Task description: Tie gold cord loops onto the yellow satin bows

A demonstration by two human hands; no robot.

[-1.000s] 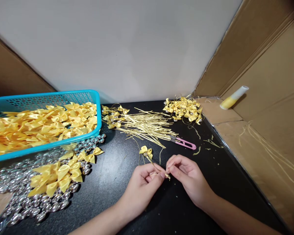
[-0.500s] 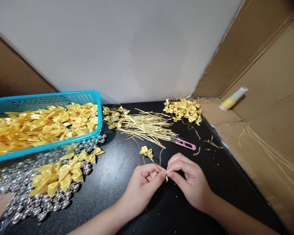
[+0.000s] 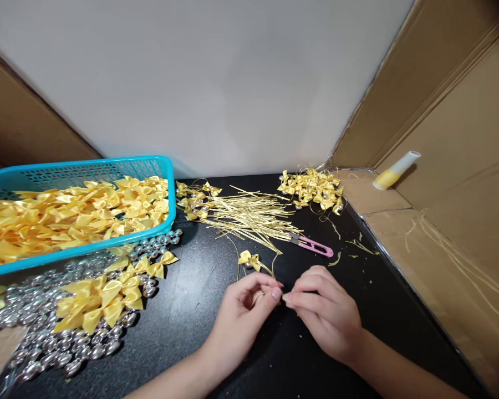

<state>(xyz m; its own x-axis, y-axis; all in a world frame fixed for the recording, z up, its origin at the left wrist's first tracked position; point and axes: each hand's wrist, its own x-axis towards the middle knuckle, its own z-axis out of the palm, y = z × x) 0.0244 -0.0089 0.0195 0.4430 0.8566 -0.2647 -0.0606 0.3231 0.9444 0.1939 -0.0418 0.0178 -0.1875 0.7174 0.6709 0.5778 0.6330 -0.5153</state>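
Observation:
My left hand [image 3: 249, 313] pinches a thin gold cord [image 3: 273, 270] between thumb and index finger. Close beside it, my right hand [image 3: 324, 310] is closed, its fingertips pressed together at the cord's end; what lies between them is mostly hidden. A yellow satin bow [image 3: 248, 259] with a silver bead under it rests on the black table just beyond my left hand, with cord running from it toward my fingers. Past the bow lies a loose bundle of gold cords [image 3: 249, 213], and pink thread snips [image 3: 314, 245] lie at its right end.
At left stands a blue basket [image 3: 171, 205] of yellow bows. Silver beads [image 3: 72, 349] spread before it, with several bows [image 3: 103, 299] on top. Finished bow pieces [image 3: 314, 188] are heaped at the back right. A white-and-yellow tube [image 3: 395, 170] stands on cardboard at right.
My right hand has shifted slightly down and right, and its fingers have curled closer together. The fingertips of both hands are a little farther apart. The view has shifted slightly.

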